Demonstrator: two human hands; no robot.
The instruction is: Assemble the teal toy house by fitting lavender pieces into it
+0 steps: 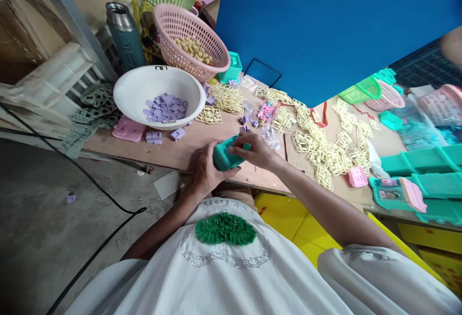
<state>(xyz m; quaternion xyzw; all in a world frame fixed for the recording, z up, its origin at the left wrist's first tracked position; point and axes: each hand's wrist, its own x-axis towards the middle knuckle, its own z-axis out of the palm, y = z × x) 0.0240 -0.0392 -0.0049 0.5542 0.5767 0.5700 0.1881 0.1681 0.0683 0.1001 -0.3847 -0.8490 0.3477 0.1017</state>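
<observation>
A teal plastic box (224, 157) is tilted over the table's front edge, close to my body. My left hand (209, 173) wraps round its left side and underside, thumb along the near edge. Over the box's open face, my right hand (252, 150) has its fingers pinched together; a small purple piece (230, 150) seems to show at the fingertips, though too little of it is visible to name. Small purple parts (244, 124) lie on the table just beyond my hands. A white bowl (126, 88) of purple plastic pieces (166, 108) stands to the left.
A pink basket (169, 31) of beige pieces and a teal flask (124, 40) stand at the back left. Cream plastic frames (317, 146) spread across the right. A large blue panel (325, 26) blocks the far view. Teal trays (433, 161) line the right edge.
</observation>
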